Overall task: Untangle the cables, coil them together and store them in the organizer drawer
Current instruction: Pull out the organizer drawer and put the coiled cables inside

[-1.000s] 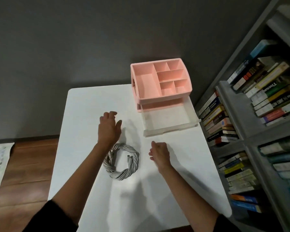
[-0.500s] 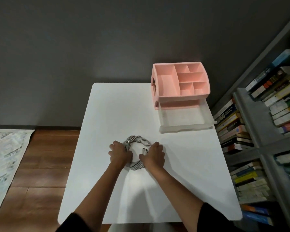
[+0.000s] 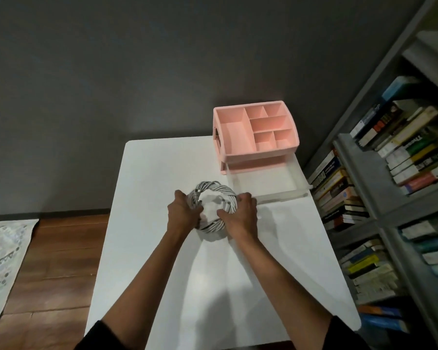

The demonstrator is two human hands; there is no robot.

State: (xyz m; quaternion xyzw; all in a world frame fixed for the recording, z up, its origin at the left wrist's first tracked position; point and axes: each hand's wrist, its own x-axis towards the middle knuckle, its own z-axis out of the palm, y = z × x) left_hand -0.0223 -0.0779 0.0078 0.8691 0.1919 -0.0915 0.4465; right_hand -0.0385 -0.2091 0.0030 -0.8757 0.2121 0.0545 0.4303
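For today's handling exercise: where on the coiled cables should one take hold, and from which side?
Grip the coiled cables on opposite sides of the ring, as the left hand and right hand do. Fingers wrapped around the bundle keep its loose loops together.

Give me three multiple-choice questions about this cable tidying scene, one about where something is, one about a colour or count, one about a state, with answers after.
1. Where is the cable coil?
A. In the drawer
B. On the white table, between both hands
C. On the bookshelf

2. What colour is the organizer?
A. Pink
B. Blue
C. Green

3. What state is the drawer in?
A. Shut
B. Removed
C. Pulled open, with nothing in it

Answers: 1 B, the left hand and right hand grip its two sides over the table. 2 A, its compartmented top is pink. 3 C, the translucent tray sticks out in front, bare inside.
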